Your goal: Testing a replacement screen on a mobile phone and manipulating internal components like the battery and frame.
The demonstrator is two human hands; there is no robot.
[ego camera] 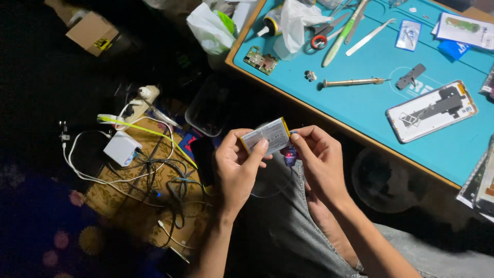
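- Work mat [360, 108]: a turquoise sheet over the table top at upper right, with loose tools and parts spread on it.
- Tangle of white and dark cables [149, 170]: on a patterned floor cloth at left, well apart from the hands; a white adapter block [122, 148] lies among them.
- Opened phone [431, 110]: lying flat on the mat with its back off and its inner plates exposed, near the table's front edge.
- Left hand [236, 167]: raised over the lap, fingers curled, thumb pressed across the face of the battery and the other fingers behind it; closed on it in a firm pinch.
- Right hand [321, 162]: closed at the battery's right end, fingertips gathered where a small dark connector piece [290, 153] hangs; whether it pinches the battery itself or only this piece cannot be told.
- Screwdriver [352, 82]: brass-coloured, lying on the mat just beside a small metal part.
- Battery [266, 136]: a flat silver pouch with a yellow edge, held between both hands above the knees, below the table's edge. Probably light and slightly flexible; its skin looks easily punctured, so it is best gripped by the flat faces and long edges, without bending, and not pulled by the connector tail.
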